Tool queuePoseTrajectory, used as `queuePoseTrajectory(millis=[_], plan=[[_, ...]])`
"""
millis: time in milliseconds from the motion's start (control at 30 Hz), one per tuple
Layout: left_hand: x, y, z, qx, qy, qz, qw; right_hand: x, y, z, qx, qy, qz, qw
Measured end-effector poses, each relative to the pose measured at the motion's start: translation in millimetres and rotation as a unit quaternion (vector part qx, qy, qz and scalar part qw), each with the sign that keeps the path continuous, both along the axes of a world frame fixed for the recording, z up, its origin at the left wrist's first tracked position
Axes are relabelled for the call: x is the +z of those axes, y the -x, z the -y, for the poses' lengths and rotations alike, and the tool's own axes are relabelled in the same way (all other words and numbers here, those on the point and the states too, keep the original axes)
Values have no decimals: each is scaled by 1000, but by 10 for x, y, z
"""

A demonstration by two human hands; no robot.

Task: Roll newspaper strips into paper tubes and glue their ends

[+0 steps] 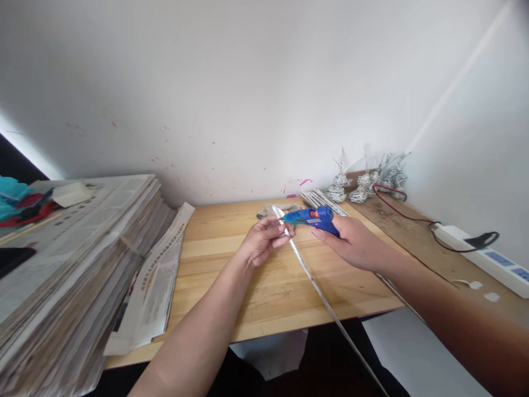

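Pinching a paper rod [313, 282] between thumb and fingers, the person's left hand [266, 238] is above the table [206, 242] in the head view. The right hand [351, 240] wraps the handle of a glue gun [312, 216], also above the table, its nozzle at the rod's upper end; whether they touch cannot be told. The rod slants down past the table's front edge. Newspapers [95, 264] are stacked at the table's left, a power strip [491, 262] to its right.
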State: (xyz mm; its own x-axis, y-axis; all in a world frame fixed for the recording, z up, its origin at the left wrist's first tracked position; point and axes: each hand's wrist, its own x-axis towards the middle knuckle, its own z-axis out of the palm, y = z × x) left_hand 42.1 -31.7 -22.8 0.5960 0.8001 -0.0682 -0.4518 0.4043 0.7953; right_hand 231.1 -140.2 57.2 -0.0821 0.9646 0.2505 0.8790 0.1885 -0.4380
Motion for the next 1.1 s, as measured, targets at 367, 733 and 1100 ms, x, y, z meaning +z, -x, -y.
queuePoseTrajectory(millis=[367,733,1100], plan=[[20,1,-6,15,19,-7,1000,107,-217,129,-80,-49,30,995],[29,5,-1,20,14,-25,999,-443,-1618,326,-271,13,258,927],[-5,29,-36,14,4,-27,1000,-969,-2068,388,-299,49,326,895]])
